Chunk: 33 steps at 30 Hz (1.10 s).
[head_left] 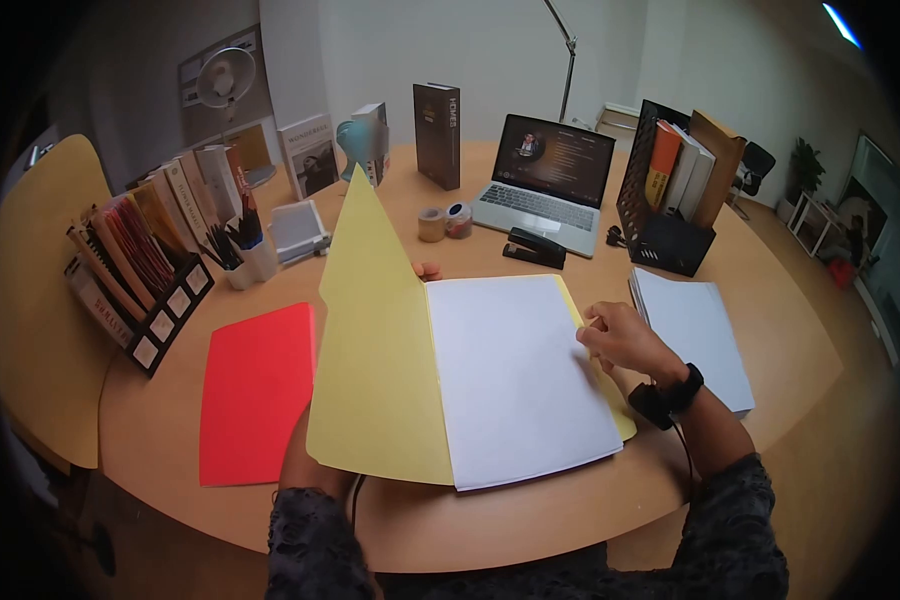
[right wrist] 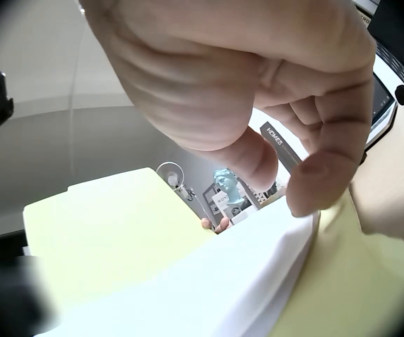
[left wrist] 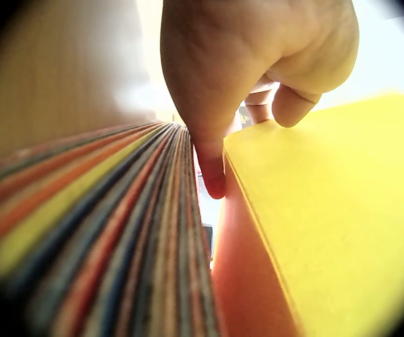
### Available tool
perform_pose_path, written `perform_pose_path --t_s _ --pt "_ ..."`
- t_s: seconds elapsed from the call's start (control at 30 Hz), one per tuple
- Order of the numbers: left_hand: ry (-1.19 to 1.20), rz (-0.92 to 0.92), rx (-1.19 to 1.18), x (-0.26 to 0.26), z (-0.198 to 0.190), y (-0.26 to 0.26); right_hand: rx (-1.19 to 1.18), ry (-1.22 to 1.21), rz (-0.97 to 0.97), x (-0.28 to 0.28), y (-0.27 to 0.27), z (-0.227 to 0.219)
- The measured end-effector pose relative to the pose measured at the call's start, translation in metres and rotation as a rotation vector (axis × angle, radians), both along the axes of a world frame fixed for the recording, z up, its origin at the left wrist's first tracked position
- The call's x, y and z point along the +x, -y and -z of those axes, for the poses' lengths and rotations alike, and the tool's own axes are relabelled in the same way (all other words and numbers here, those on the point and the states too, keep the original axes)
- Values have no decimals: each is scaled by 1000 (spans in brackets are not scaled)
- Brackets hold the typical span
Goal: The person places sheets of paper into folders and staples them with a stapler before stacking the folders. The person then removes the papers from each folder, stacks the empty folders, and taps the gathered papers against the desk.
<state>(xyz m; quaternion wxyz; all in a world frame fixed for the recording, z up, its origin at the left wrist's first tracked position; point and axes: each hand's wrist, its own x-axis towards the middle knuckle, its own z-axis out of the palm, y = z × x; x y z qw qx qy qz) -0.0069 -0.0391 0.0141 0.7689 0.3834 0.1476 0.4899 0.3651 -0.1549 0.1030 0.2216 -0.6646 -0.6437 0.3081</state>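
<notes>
On a pale wooden table (head_left: 530, 520), we have an open yellow card folder (head_left: 375, 370), its nine-o'clock cover tilted up; a white paper stack (head_left: 525, 380) lies on the other half. Left hand (left wrist: 258, 53) at the raised cover; whether it grips, we cannot tell. Right hand (head_left: 630, 340) at the paper's two-o'clock edge, fingers bent, one fingertip touching; we cannot tell if it pinches.

From the head, the cover hides most of the left hand, fingertips showing at twelve. In the left wrist view, a multicoloured layered stack (left wrist: 111, 232) is blurred and cut off.

Table rim near at six, a strip of wood between. Red folder (head_left: 255, 400) at nine, just beside the cover; loose white pile (head_left: 705, 335) at three; black stapler (head_left: 535, 247) at one, just beyond the folder.
</notes>
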Motion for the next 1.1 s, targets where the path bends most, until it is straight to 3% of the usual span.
perform_pose_path --t_s 0.07,0.13,0.17,0.23,0.33,0.47,0.9,1.03,1.1 --pt "3 -7 -4 8 -6 -7 -2 -1 -38 3 0 2" --pt "12 -21 -13 23 -10 -9 261 169 -274 4 10 9" --pt "14 -29 -17 31 -12 -10 258 169 -279 1 18 9" --pt "12 -40 -23 34 -6 0 452 339 -667 -11 45 -4" --pt "3 -48 -32 17 5 16 357 371 -902 -36 73 -14" --pt "-8 -58 -16 15 -8 20 404 395 -1004 -53 79 1" --pt "5 -104 12 18 -20 26 349 337 -1069 -58 70 7" --pt "18 -125 6 50 -46 1 329 309 -1102 -57 65 8" --pt "20 -133 6 47 -39 16 275 343 -1103 -57 65 4"
